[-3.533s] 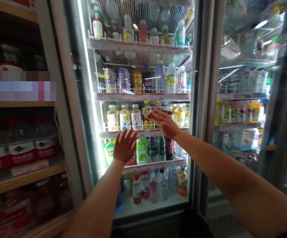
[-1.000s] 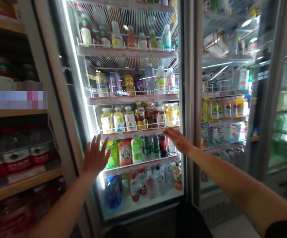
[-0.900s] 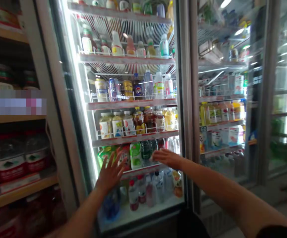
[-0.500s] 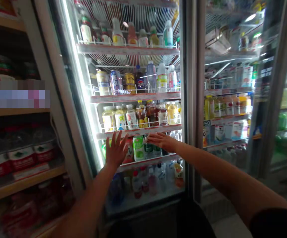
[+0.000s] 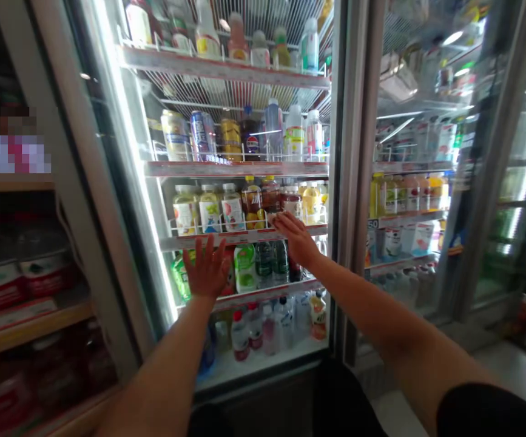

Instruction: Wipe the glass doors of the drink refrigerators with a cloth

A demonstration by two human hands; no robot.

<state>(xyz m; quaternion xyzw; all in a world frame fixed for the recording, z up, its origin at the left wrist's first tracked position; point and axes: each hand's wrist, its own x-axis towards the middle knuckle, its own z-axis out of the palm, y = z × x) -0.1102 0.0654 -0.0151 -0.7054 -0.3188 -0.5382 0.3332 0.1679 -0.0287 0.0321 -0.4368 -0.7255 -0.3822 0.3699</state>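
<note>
Both of my arms reach toward a lit drinks fridge. My left hand has its fingers spread in front of the second-lowest shelf, close to a green-labelled bottle and a green package. Higher and to the right, my right hand is stretched out flat, near the shelf rail below the juice and tea bottles. Its fingertips overlap a dark-red drink bottle in the view; I cannot tell whether they touch anything. Neither hand holds anything. Beside them stand a yellow-capped tea bottle and a white-labelled bottle.
A metal door frame divides this fridge from another glass-fronted one with drinks on the right. On the left, a wooden shelf carries packs of bottles. Small bottles stand on the fridge's lowest level.
My right hand has risen from the second-lowest shelf to the rail above, fingers now tilted upward. My left hand stays spread, slightly further left. The view has shifted a little.
</note>
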